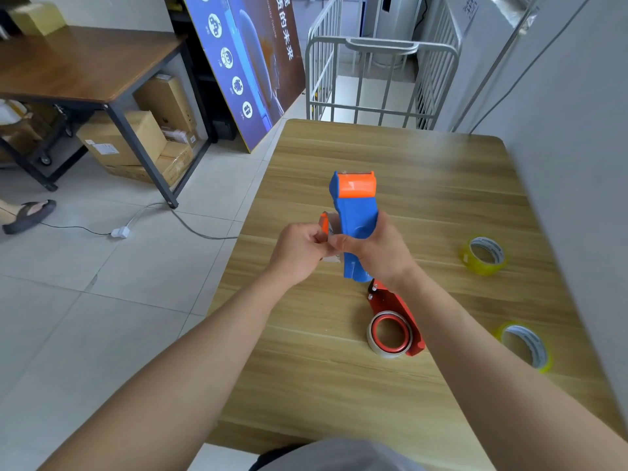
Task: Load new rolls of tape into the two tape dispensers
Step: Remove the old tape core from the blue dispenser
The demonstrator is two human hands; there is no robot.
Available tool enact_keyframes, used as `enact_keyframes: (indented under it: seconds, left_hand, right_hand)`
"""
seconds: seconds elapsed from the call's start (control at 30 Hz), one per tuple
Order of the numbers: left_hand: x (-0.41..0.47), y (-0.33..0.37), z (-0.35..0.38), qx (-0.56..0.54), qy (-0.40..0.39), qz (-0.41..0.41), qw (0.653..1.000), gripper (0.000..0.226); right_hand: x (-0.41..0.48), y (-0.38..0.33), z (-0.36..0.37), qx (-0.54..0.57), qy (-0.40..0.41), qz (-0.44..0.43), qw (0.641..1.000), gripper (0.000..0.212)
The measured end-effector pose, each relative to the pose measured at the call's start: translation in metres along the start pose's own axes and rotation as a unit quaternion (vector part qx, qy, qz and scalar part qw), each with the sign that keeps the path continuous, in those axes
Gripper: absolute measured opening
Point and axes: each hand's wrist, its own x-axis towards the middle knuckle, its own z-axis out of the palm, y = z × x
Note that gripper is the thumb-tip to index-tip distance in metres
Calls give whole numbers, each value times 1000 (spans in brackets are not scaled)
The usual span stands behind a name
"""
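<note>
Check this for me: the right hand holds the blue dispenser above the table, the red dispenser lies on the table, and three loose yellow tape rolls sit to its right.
One error: the head view shows two loose yellow rolls, a farther roll and a nearer roll, not three. The right hand holds the blue dispenser above the table; the red dispenser lies on it.

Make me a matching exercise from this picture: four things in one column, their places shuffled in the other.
1 blue and orange plastic tape dispenser
2 red metal tape dispenser
3 farther yellow tape roll
4 small white plug box

A tiled floor
B wooden table, alone
C held above the table
D table, carrying whitish roll

Pairs: 1C, 2D, 3B, 4A
</note>
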Motion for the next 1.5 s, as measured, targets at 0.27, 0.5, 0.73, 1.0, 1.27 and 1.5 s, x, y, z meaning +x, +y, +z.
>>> enact_keyframes:
  seconds: [0.27,0.5,0.73,1.0,1.27,1.5]
  left_hand:
    - [11,-19,13,30,17,10,999,26]
    - [29,-38,-3,-39,-15,-109,993,16]
    - [36,-92,-3,205,-32,-84,975,32]
    - [25,-133,22,361,-115,-35,925,24]
    - [33,-110,41,318,-95,34,943,16]
    - [33,-40,82,243,-59,110,962,23]
  right_hand:
    - [16,14,2,-52,-6,27,998,56]
    - [26,50,-13,-160,-29,107,981,55]
    - [19,71,-23,146,-7,222,964,25]
    - [11,78,-36,274,-14,248,929,14]
    - [-5,79,-45,375,24,218,901,8]
    - [-29,82,-73,462,82,187,863,9]
